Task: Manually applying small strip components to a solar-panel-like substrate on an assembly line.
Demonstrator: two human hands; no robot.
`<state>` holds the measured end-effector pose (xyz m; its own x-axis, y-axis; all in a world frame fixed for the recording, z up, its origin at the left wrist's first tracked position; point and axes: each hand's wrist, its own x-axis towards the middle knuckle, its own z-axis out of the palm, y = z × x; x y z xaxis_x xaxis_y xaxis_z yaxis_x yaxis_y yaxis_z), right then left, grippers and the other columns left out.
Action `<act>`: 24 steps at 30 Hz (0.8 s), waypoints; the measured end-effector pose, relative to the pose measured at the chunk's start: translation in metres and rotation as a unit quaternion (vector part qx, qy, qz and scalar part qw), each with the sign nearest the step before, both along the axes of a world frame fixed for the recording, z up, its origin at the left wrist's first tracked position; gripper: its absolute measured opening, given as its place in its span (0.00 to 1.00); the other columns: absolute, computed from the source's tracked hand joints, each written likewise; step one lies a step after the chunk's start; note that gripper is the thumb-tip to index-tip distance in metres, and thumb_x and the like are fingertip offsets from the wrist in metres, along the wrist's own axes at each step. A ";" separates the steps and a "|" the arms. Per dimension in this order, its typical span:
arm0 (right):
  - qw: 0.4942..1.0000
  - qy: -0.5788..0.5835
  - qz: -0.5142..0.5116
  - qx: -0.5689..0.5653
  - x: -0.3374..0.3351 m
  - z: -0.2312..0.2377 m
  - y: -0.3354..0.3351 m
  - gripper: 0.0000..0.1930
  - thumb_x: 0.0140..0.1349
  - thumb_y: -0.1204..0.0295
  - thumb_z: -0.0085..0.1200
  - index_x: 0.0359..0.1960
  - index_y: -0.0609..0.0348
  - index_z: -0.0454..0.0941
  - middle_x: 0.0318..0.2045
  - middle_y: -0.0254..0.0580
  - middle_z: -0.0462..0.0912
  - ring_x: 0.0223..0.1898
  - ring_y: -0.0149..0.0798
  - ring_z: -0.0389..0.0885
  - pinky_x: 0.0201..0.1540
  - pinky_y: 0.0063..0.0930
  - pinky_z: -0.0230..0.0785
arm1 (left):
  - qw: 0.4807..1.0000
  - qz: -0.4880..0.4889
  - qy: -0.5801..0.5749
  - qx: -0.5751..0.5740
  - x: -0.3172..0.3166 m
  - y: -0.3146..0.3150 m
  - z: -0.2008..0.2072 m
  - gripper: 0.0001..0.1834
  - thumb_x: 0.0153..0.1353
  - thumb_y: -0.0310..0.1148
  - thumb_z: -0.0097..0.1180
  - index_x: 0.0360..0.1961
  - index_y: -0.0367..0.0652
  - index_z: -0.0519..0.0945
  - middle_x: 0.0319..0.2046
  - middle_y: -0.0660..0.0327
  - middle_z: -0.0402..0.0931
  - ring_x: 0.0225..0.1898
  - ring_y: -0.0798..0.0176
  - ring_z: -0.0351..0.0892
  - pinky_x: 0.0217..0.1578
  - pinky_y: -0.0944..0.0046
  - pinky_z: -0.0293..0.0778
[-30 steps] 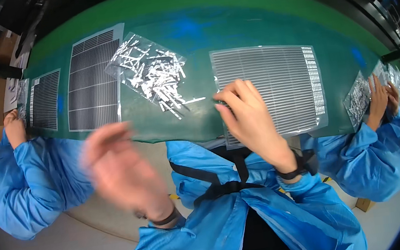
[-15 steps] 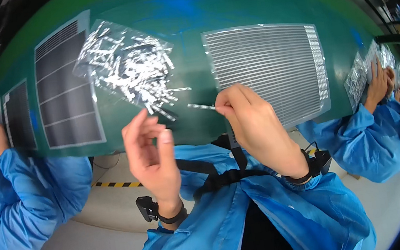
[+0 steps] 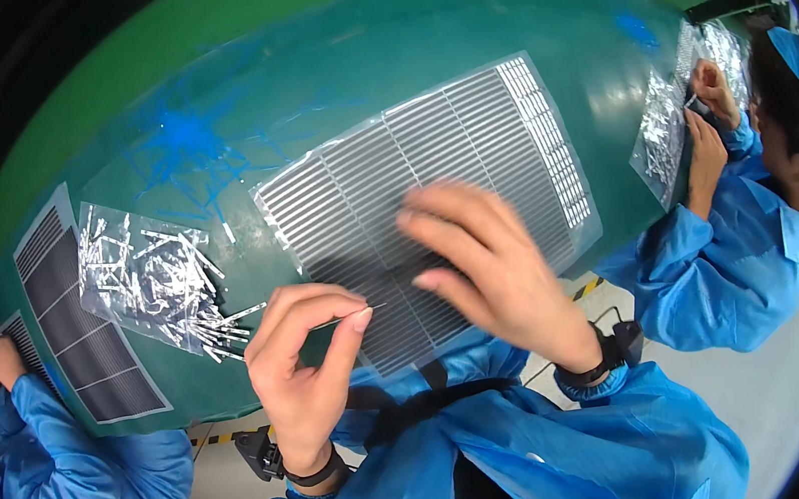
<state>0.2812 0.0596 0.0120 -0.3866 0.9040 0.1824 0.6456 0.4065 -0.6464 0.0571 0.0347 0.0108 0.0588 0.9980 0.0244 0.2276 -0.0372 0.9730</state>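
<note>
Between thumb and index finger, my left hand (image 3: 296, 369) pinches a thin strip (image 3: 379, 306), seen nearly edge-on. My right hand (image 3: 493, 272), slightly blurred, holds nothing visible; its fingers are apart above a large sheet (image 3: 465, 130) ruled with silver-grey stripes. A band of small light rectangles runs down that sheet's right side. Left of my left hand lies a clear plastic bag (image 3: 142, 273) of short silver strips, several of them spilling out toward my fingers.
The table is green, with scattered blue slivers (image 3: 188, 141) at the back. A darker sheet (image 3: 86, 336) lies beyond the bag at left. A co-worker's hands (image 3: 2, 357) are at far left; another's hands (image 3: 706, 148) work beside a bag of strips (image 3: 658, 130) at right.
The strip has passed from my right hand to my left, which closed on it. My right hand opened and sits over the striped sheet. The whole view has also shifted and tilted.
</note>
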 end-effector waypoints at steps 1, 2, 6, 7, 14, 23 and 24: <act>0.992 -0.127 -0.022 -0.007 0.007 -0.004 0.001 0.28 0.64 0.63 0.65 0.66 0.48 0.76 0.71 0.45 0.69 0.71 0.58 0.65 0.71 0.58 0.58 | 1.000 0.019 0.001 0.012 0.004 0.003 0.000 0.08 0.54 0.16 0.69 0.36 0.35 0.86 0.35 0.57 0.85 0.38 0.61 0.83 0.42 0.64 0.77; 0.987 -0.160 -0.014 -0.015 0.011 -0.012 -0.001 0.29 0.65 0.59 0.63 0.69 0.44 0.75 0.73 0.43 0.67 0.73 0.58 0.61 0.73 0.61 0.53 | 1.000 0.019 -0.009 -0.005 0.009 0.006 0.004 0.07 0.55 0.17 0.68 0.35 0.36 0.85 0.36 0.57 0.86 0.40 0.59 0.83 0.46 0.61 0.76; 0.974 -0.219 0.001 -0.056 0.024 -0.017 -0.023 0.31 0.67 0.51 0.59 0.72 0.37 0.73 0.77 0.39 0.62 0.77 0.58 0.55 0.77 0.62 0.45 | 1.000 -0.018 -0.003 -0.006 0.026 0.013 -0.002 0.06 0.59 0.15 0.65 0.36 0.34 0.83 0.39 0.53 0.84 0.43 0.61 0.82 0.47 0.64 0.75; 0.976 -0.212 0.006 -0.057 0.023 -0.017 -0.028 0.31 0.67 0.51 0.59 0.72 0.37 0.73 0.77 0.39 0.62 0.77 0.58 0.55 0.77 0.62 0.45 | 1.000 -0.016 0.009 -0.006 0.028 0.015 -0.005 0.06 0.59 0.16 0.65 0.37 0.33 0.83 0.38 0.53 0.83 0.43 0.61 0.82 0.48 0.64 0.75; 0.991 0.079 -0.062 -0.092 0.029 0.011 -0.001 0.17 0.57 0.76 0.70 0.49 0.62 0.83 0.45 0.41 0.84 0.49 0.45 0.83 0.63 0.44 0.67 | 0.982 0.047 -0.138 -0.116 0.032 0.015 -0.004 0.06 0.60 0.16 0.67 0.38 0.32 0.85 0.34 0.60 0.83 0.35 0.70 0.77 0.37 0.70 0.69; 0.929 0.280 0.026 -0.239 0.011 0.006 0.013 0.07 0.63 0.82 0.63 0.43 0.66 0.83 0.35 0.43 0.84 0.34 0.35 0.83 0.38 0.27 0.76 | 0.977 0.031 -0.166 -0.132 0.028 0.012 -0.003 0.05 0.59 0.15 0.68 0.37 0.32 0.86 0.33 0.60 0.83 0.33 0.71 0.75 0.35 0.70 0.68; 0.928 0.284 0.030 -0.240 0.010 0.005 0.012 0.06 0.64 0.83 0.62 0.42 0.66 0.83 0.34 0.42 0.84 0.34 0.34 0.83 0.38 0.27 0.76 | 0.976 0.033 -0.170 -0.130 0.027 0.011 -0.003 0.05 0.59 0.15 0.68 0.37 0.31 0.86 0.33 0.60 0.83 0.33 0.72 0.75 0.34 0.71 0.68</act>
